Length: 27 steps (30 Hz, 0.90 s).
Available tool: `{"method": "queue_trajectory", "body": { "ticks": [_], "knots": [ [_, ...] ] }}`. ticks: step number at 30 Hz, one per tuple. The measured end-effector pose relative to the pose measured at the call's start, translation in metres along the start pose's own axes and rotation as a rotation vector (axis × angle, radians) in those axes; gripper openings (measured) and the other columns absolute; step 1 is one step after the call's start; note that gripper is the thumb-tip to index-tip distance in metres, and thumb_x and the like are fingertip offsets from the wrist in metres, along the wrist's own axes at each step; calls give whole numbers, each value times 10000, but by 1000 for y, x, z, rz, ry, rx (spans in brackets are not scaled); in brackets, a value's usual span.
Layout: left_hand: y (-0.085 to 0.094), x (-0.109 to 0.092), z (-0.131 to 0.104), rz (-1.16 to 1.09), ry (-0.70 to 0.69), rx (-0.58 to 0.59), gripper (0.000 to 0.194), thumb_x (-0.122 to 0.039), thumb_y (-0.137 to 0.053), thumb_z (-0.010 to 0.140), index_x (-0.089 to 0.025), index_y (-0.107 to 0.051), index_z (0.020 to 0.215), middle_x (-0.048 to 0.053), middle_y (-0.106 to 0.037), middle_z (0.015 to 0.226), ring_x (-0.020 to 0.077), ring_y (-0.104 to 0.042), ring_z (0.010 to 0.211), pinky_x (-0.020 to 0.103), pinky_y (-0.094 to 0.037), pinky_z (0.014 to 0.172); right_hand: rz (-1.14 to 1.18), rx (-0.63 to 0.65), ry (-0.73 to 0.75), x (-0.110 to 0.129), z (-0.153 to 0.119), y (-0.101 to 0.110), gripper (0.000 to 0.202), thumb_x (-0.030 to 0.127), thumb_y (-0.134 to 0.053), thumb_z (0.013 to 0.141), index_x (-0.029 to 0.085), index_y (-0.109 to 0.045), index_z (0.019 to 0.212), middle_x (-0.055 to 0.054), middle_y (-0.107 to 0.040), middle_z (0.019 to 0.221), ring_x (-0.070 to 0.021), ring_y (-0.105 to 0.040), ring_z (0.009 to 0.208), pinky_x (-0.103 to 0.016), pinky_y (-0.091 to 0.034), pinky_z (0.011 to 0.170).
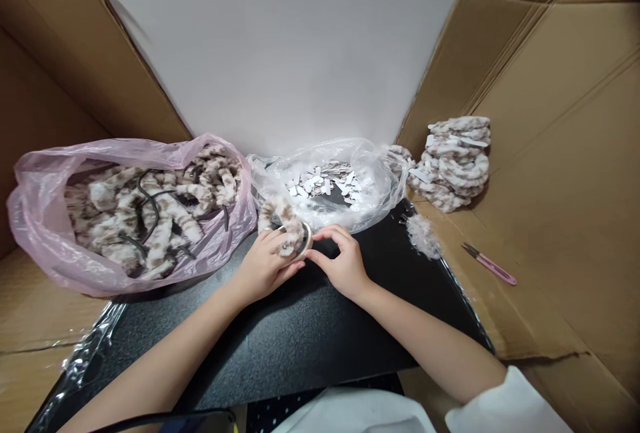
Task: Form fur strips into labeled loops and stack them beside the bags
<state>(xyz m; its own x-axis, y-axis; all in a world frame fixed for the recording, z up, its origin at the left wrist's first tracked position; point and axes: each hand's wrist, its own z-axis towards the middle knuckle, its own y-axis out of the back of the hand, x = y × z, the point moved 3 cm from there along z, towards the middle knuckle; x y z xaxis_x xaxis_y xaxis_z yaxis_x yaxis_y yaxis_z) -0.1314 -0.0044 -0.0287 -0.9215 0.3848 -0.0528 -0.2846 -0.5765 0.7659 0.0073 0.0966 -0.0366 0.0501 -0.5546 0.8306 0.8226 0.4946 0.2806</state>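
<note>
My left hand (267, 261) is closed around a fluffy white-and-brown fur loop (277, 214) and a pale ring that looks like a roll of tape (308, 241). Thumb and forefinger of my right hand (343, 263) pinch at the right edge of that ring; whether a strip is between the fingertips is too small to tell. Just behind both hands, a clear plastic bag (373, 214) holds many small white tags with metal pieces (327, 178). On the left, a pink plastic bag (55, 266) is full of similar furry strips (120, 220), with dark cords sticking out.
A stack of furry loops with white tags (453, 166) stands on cardboard at the right. Near it lie a tuft of loose fluff (423, 236) and pink-handled thread snips (490, 266). Cardboard walls (565, 153) flank the black table (280, 353), with a white panel (290, 46) behind.
</note>
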Motion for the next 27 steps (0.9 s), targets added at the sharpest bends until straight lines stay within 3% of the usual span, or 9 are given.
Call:
{"method": "queue_trajectory", "body": {
  "ticks": [8,14,18,27],
  "knots": [
    [0,-1,0,2,-12,46,166,-209,-548,913,-171,-688,995,85,-627,862,209,-512,789,318,-404,719,52,165,-11,-12,6,-1,196,231,-764,743,192,-573,759,-12,-614,834,-175,-583,855,-327,-460,831],
    [5,0,3,3,-18,28,163,-206,-545,915,-164,-681,995,98,-635,906,213,-527,818,316,-405,724,218,52,-133,-12,5,0,288,265,-810,677,191,-613,874,-27,-666,863,-181,-634,838,-331,-504,820],
    [6,0,4,-4,-18,45,146,-222,-543,918,-158,-674,917,90,-632,855,213,-529,808,318,-405,729,275,78,-179,-14,5,0,264,243,-805,670,192,-625,855,-24,-688,814,-180,-657,795,-333,-524,810],
    [11,-1,8,-159,-18,238,176,-253,-525,933,-168,-621,812,64,-622,822,188,-527,778,294,-373,714,330,192,-246,-17,6,-2,158,212,-693,719,203,-588,837,11,-628,753,-151,-607,726,-314,-497,735]
  ]
}}
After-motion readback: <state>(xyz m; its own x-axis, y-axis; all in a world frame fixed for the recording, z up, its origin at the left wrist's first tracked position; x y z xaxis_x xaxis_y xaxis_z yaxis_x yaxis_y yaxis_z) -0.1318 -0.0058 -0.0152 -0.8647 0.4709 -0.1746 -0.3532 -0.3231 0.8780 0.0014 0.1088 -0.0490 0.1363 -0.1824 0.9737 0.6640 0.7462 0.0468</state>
